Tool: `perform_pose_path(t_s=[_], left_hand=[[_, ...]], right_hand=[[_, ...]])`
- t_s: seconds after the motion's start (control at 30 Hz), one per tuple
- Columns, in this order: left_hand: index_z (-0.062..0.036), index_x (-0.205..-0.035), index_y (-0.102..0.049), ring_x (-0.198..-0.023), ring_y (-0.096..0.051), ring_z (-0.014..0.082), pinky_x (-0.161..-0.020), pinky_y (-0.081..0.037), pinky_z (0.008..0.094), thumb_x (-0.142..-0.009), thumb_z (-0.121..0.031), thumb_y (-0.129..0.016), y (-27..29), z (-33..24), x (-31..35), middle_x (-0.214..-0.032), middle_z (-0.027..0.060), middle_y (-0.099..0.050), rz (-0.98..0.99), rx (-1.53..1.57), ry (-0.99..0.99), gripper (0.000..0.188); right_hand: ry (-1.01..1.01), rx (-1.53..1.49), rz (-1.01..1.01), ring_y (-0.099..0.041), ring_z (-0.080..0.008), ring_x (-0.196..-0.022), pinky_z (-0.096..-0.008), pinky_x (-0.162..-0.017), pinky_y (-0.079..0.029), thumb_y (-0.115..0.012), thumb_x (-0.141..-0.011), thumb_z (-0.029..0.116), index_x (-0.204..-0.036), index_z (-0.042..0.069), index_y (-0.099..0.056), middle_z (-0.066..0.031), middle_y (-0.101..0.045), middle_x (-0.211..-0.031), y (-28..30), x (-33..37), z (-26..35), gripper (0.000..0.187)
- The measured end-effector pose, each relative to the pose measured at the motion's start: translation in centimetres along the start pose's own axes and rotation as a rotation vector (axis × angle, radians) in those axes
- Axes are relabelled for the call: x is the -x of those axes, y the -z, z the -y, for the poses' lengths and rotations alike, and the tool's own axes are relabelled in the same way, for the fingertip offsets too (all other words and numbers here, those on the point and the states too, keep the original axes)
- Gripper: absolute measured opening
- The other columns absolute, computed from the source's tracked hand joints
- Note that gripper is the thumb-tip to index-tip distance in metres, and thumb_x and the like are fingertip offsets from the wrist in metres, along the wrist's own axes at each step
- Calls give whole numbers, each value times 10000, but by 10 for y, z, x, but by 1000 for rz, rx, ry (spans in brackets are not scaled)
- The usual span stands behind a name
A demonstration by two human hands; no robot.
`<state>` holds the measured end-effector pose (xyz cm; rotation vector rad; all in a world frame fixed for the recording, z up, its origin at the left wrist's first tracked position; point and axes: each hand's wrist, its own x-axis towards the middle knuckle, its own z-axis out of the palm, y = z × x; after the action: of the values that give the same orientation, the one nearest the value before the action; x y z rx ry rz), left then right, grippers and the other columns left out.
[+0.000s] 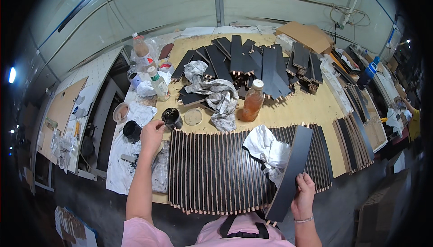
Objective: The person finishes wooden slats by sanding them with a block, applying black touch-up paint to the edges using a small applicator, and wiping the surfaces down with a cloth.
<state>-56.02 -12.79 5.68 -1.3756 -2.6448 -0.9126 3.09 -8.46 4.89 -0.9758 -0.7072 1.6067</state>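
Note:
My right hand (303, 197) is closed round the edge of a long dark wooden board (290, 170) with short pale dowels at its ends. The board is tilted over a close row of similar dark slats (212, 170) standing on edge. My left hand (152, 135) is pinched beside an open black-stained jar (172, 119); whatever the fingertips hold is too small to make out. Left of that hand stands another black jar (132, 131). A white cloth (267, 150) lies on the slats, partly behind the held board.
Behind the row are a bottle of amber liquid (253, 101), a round lid (193, 116) and stained rags (221, 96). A heap of dark boards (234, 60) covers the table's far side. Bottles (158, 84) stand at the left, and more slats (354, 143) lie at the right.

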Motion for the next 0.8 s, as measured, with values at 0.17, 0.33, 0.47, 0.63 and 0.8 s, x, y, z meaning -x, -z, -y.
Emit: perform_pose_path(t_s=[0.17,0.33,0.47,0.63,0.8], left_hand=[[-77,-1280,-814,-1162,-758,392,-1030,-583,495,-947,-248,-840,26,27,32,-1214,162,-825,56,-2,31,375],[-46,-1392,-741,-1259,-699,416,-1088,-554,502,-876,-213,-889,28,43,76,-1350,191,-760,136,-152,-76,562],[-26,-1342,-737,-1221,-704,413,-1060,-559,484,-842,-37,-844,20,34,86,-1280,190,-753,-60,-29,-59,511],[-55,-1318,-767,-1080,-751,290,-964,-607,424,-803,-74,-905,36,-161,153,-1210,129,-773,237,604,-438,533],[-24,-1319,-745,-991,-722,319,-870,-597,414,-774,-33,-917,-3,-266,160,-1160,148,-739,250,719,-719,571]], right_hand=[[-12,-18,-53,-713,-99,-988,-267,-932,-562,-690,-1113,55,-1112,33,-724,-20,-778,-1089,-15,14,8,40],[19,31,-39,-698,-101,-981,-279,-945,-553,-685,-1112,66,-1106,29,-722,-7,-760,-1075,-13,20,5,52],[-11,63,-73,-689,-92,-966,-284,-905,-561,-693,-1106,66,-1065,33,-710,-13,-744,-1048,-43,21,8,56],[-42,92,13,-680,-72,-842,-258,-778,-573,-679,-1118,59,-996,26,-693,-15,-729,-938,-66,27,24,127],[-69,159,0,-551,-22,-732,-209,-681,-469,-682,-1118,83,-947,79,-664,62,-635,-858,-65,26,30,172]])
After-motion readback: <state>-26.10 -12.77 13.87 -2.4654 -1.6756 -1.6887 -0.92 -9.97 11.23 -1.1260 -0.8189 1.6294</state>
